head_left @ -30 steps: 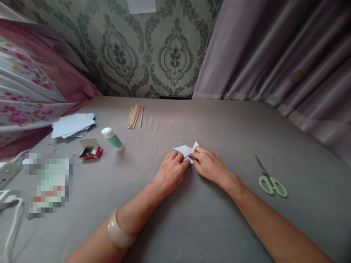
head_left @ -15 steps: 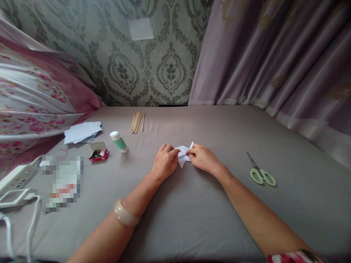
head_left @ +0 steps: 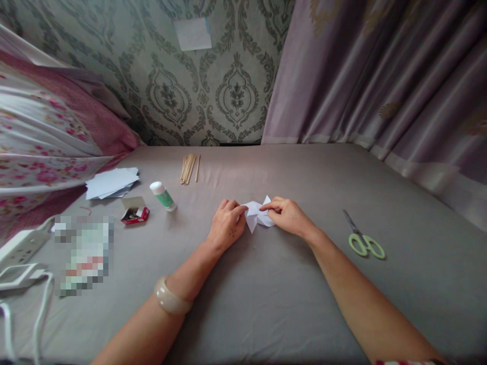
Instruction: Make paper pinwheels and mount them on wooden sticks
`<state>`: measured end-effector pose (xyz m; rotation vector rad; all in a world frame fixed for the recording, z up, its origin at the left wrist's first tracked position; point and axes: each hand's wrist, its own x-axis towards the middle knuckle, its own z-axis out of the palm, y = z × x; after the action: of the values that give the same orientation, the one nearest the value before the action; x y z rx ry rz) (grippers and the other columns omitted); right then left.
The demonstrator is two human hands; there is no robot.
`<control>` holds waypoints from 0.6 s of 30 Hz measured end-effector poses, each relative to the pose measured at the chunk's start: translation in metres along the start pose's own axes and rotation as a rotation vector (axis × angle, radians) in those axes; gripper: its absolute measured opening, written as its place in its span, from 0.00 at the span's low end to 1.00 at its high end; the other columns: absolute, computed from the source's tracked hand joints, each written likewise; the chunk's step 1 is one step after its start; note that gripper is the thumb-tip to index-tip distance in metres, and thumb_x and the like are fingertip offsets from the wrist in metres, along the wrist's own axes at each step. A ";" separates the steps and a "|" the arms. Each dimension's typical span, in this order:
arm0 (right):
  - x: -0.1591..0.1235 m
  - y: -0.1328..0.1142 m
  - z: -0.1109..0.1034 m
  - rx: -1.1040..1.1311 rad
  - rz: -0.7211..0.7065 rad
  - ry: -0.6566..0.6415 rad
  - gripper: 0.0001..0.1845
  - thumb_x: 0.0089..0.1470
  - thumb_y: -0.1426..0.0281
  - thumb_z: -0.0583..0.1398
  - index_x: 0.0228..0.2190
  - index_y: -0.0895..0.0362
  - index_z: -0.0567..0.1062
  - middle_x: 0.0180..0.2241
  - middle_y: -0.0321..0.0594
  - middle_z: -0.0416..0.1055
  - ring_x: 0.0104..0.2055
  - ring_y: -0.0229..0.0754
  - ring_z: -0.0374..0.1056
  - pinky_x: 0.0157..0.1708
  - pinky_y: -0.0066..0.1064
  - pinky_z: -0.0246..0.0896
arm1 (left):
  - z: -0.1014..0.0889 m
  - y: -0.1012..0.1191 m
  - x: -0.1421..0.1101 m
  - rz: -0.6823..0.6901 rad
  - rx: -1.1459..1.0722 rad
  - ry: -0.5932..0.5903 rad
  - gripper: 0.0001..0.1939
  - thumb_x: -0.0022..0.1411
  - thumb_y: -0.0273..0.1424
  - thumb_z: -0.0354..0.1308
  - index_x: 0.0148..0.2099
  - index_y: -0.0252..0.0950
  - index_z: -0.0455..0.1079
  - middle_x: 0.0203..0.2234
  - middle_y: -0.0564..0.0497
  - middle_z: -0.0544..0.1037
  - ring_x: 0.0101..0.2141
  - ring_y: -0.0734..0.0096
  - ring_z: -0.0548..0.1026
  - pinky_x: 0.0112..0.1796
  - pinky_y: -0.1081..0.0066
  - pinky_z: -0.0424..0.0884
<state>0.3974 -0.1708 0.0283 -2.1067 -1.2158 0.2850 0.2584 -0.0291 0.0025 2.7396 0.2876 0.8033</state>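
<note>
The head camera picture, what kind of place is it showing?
It looks like a room in somebody's home, perhaps a bedroom, though I can't be sure. The patterned wallpaper, the long purple curtain and the flowery cloth draped on the left make it look homely.

Through the head camera I see a wall [head_left: 207, 106] straight ahead, grey-green, printed with dark leafy medallions, a white sheet of paper [head_left: 193, 34] high on it. To the right I have a mauve curtain [head_left: 312, 86] in deep folds, paler along the bottom; to the left, a pink-and-white flowered drape [head_left: 41, 139]. A flat, grey cloth-covered surface [head_left: 281, 284] stretches toward the wall in soft, dim light.
</note>
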 end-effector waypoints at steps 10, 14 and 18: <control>-0.001 0.005 -0.018 0.385 0.128 0.218 0.16 0.41 0.68 0.55 0.29 0.59 0.81 0.27 0.39 0.76 0.26 0.38 0.64 0.28 0.29 0.57 | -0.079 -0.037 0.013 -0.538 0.189 0.859 0.36 0.52 0.37 0.65 0.58 0.30 0.54 0.49 0.40 0.65 0.50 0.54 0.63 0.54 0.51 0.55; 0.000 0.004 -0.017 0.436 0.190 0.244 0.17 0.40 0.67 0.55 0.28 0.60 0.80 0.22 0.37 0.72 0.24 0.36 0.60 0.26 0.29 0.54 | -0.099 -0.078 0.007 -0.805 0.168 0.886 0.54 0.41 0.45 0.70 0.60 0.27 0.45 0.55 0.33 0.57 0.57 0.45 0.55 0.57 0.47 0.47; 0.000 0.003 -0.018 0.457 0.227 0.233 0.17 0.40 0.66 0.56 0.30 0.61 0.80 0.18 0.32 0.65 0.20 0.34 0.53 0.23 0.28 0.49 | -0.080 -0.111 -0.002 -1.071 0.026 0.733 0.51 0.40 0.46 0.69 0.56 0.22 0.49 0.50 0.30 0.62 0.54 0.41 0.60 0.55 0.46 0.53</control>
<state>0.4081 -0.1799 0.0397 -1.8127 -0.6974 0.3683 0.2000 0.0914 0.0316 1.7077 1.6777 1.3266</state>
